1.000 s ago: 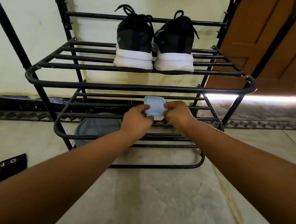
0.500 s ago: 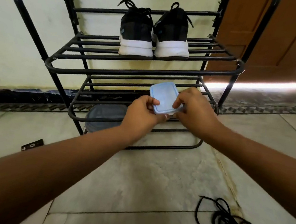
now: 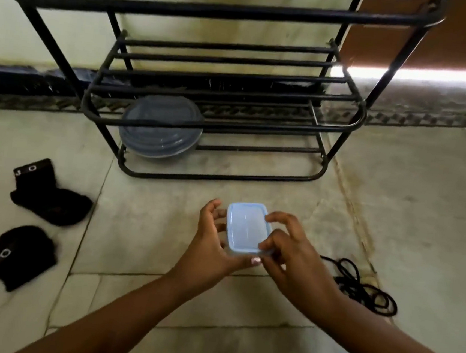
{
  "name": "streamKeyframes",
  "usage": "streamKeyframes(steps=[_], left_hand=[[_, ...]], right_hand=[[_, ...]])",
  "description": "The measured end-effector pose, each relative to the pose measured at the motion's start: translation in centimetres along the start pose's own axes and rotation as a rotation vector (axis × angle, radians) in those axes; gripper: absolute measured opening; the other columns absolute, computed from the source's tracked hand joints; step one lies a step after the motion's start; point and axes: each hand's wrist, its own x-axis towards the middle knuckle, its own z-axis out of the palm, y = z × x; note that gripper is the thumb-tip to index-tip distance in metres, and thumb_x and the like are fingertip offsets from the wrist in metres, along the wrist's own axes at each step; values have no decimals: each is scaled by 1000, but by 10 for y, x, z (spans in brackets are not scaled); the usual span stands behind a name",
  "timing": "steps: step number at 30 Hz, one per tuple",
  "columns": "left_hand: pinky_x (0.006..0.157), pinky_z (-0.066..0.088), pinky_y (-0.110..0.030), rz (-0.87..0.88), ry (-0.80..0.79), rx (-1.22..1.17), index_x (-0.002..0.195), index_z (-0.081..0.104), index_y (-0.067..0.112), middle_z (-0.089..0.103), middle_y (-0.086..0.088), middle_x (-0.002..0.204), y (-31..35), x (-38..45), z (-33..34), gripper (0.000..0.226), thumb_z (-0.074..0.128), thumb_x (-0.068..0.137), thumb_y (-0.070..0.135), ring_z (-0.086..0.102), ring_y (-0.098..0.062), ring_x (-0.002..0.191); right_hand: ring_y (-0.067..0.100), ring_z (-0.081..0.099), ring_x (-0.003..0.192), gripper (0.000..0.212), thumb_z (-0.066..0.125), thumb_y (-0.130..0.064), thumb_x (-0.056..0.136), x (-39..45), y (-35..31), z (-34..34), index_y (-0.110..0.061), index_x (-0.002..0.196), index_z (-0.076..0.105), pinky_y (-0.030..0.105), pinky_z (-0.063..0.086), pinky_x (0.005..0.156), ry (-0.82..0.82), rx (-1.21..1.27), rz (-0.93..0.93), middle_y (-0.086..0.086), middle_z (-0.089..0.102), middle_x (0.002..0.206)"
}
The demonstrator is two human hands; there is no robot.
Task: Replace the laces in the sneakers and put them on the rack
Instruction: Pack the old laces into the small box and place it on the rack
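Note:
I hold a small box with a pale blue lid (image 3: 246,229) above the floor, in front of the black metal shoe rack (image 3: 225,98). My left hand (image 3: 211,245) grips its left side and underside. My right hand (image 3: 290,253) pinches the lid's right and near edge with curled fingers. A loose pile of black laces (image 3: 363,288) lies on the floor just right of my right wrist. The sneakers are out of view above the frame.
A round grey lidded container (image 3: 159,129) sits on the rack's bottom shelf at the left. Two black socks (image 3: 50,201) (image 3: 22,255) lie on the floor at the left. A brown door (image 3: 439,31) stands at the back right.
Both hands have lifted the small box off the rack's middle shelf and drawn it back toward me over the floor. The view has tilted down, so the sneakers have left the frame.

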Motion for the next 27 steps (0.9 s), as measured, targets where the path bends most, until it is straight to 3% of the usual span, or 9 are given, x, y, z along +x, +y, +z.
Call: streamKeyframes(steps=[3, 6, 8, 11, 14, 17, 19, 27], left_hand=[[102, 42, -21, -97, -152, 23, 145, -5, 36, 27, 18, 143, -21, -2, -4, 136, 90, 47, 44, 39, 3, 124], [89, 42, -6, -120, -247, 29, 144, -18, 36, 28, 30, 128, -33, -9, -5, 139, 89, 57, 20, 42, 19, 110], [83, 42, -3, -105, -264, 36, 141, -23, 35, 33, 29, 121, -42, -12, -4, 139, 88, 59, 13, 44, 24, 105], [84, 46, -9, -128, -244, 0, 142, -24, 35, 48, 17, 120, -49, -15, -4, 140, 87, 60, 13, 53, 13, 106], [84, 51, -17, -175, -206, -19, 143, -12, 40, 55, 8, 117, -56, -18, -4, 134, 89, 58, 16, 60, -3, 104], [83, 54, -22, -238, -178, -64, 137, 10, 43, 57, 0, 116, -63, -17, -4, 118, 90, 55, 14, 63, -11, 101], [86, 54, -27, -275, -188, -77, 137, 13, 43, 57, -4, 116, -65, -16, -4, 117, 91, 54, 17, 63, -16, 101], [89, 54, -29, -180, -210, 20, 134, 21, 44, 53, 3, 118, -60, -13, 0, 111, 91, 55, 13, 60, -11, 104]], right_hand=[[15, 62, 76, 8, 60, -24, 88, -16, 8, 21, -19, 92, 55, 38, 54, 65, -123, 2, 26, -6, 39, 133], [17, 61, 73, 12, 57, -28, 87, -23, 8, 28, -19, 94, 53, 39, 54, 63, -194, -13, 9, -5, 43, 131], [18, 61, 72, 14, 55, -27, 87, -26, 5, 29, -16, 94, 54, 38, 53, 62, -233, -7, 2, -1, 46, 131], [18, 62, 84, 16, 56, -24, 91, -24, 5, 28, -14, 103, 54, 33, 51, 70, -327, -63, -26, 0, 48, 135], [16, 57, 103, 29, 51, -32, 94, -23, 8, 27, -20, 121, 50, 31, 50, 78, -430, -213, -50, -5, 53, 129], [21, 60, 104, 32, 54, -30, 87, -20, 9, 26, -19, 117, 60, 35, 55, 79, -441, -252, -117, 1, 64, 114], [20, 58, 110, 32, 54, -26, 92, -16, 6, 21, -17, 122, 60, 32, 50, 90, -465, -240, -89, 3, 63, 120], [12, 54, 119, 37, 56, -22, 91, -8, 5, 15, -18, 128, 59, 19, 36, 100, -566, -187, -53, -2, 59, 131]])
